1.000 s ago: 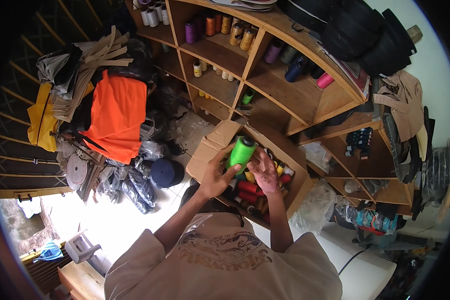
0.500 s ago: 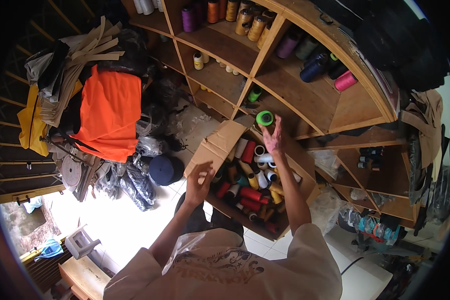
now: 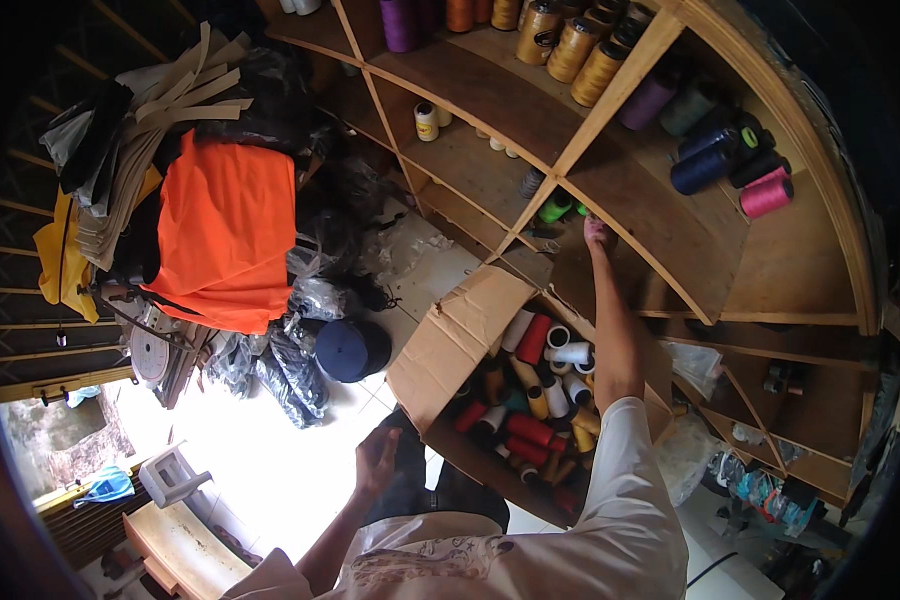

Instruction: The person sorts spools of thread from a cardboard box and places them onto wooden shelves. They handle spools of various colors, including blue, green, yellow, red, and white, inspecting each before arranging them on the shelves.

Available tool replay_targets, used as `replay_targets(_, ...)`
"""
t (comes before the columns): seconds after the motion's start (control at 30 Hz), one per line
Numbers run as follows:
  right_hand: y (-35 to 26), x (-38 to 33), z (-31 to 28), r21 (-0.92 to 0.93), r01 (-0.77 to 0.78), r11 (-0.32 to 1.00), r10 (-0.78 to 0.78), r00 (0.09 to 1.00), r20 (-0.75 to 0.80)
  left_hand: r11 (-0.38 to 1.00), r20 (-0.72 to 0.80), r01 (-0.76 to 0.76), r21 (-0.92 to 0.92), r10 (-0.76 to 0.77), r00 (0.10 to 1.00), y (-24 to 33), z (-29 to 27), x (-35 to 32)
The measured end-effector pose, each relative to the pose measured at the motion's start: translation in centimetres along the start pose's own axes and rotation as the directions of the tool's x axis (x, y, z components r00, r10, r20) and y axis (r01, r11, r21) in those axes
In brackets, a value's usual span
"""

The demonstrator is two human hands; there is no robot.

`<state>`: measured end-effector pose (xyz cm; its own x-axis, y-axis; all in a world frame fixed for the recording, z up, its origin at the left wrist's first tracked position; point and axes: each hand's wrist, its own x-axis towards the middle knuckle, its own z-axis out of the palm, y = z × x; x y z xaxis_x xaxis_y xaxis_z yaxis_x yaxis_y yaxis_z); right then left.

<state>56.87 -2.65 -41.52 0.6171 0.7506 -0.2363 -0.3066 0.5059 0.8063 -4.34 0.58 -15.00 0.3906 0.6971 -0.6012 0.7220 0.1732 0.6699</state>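
My right hand (image 3: 597, 234) reaches into a lower compartment of the wooden shelf, closed around a bright green thread spool (image 3: 582, 210) that mostly hides behind it. Just left of it in the same compartment rests another green thread spool (image 3: 555, 207). Below that arm is an open cardboard box (image 3: 460, 340) with its flap folded outward. It holds many thread spools, among them a red spool (image 3: 533, 338) and a white spool (image 3: 570, 353), lying jumbled. My left hand (image 3: 376, 460) hangs near my dark trousers, fingers loosely curled and apart, with nothing visible in it.
Upper shelf compartments hold gold thread cones (image 3: 573, 50), blue cones (image 3: 700, 172) and a pink cone (image 3: 767, 197). At left lie an orange cloth (image 3: 225, 230) and plastic-wrapped bundles (image 3: 290, 380). A dark blue round object (image 3: 353, 350) stands beside the box.
My right hand has moved forward from above the box into the shelf compartment, carrying the green spool. My left hand has left the box flap and drawn back toward my body.
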Motion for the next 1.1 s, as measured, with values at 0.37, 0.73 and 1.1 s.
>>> replay_targets(0.37, -0.7, 0.4, 3.8, -0.828, -0.027, 0.561, 0.201, 0.974, 0.105, 0.999, 0.057, -0.033, -0.035, 0.035, 0.998, 0.2, 0.9, 0.0)
replay_targets(0.73, 19.4, -26.8, -0.6, -0.197, 0.173, -0.965, 0.024, 0.807, 0.59, 0.985, 0.231, -0.159, 0.071, 0.138, 0.963, -1.9, 1.9, 1.0)
replay_targets(1.1, 9.8, -39.6, -11.8, 0.646, -0.512, -0.566, -0.196, 0.845, 0.498, 0.934, 0.283, -0.252, 0.252, 0.178, 0.943, -6.9, 1.6, -1.0)
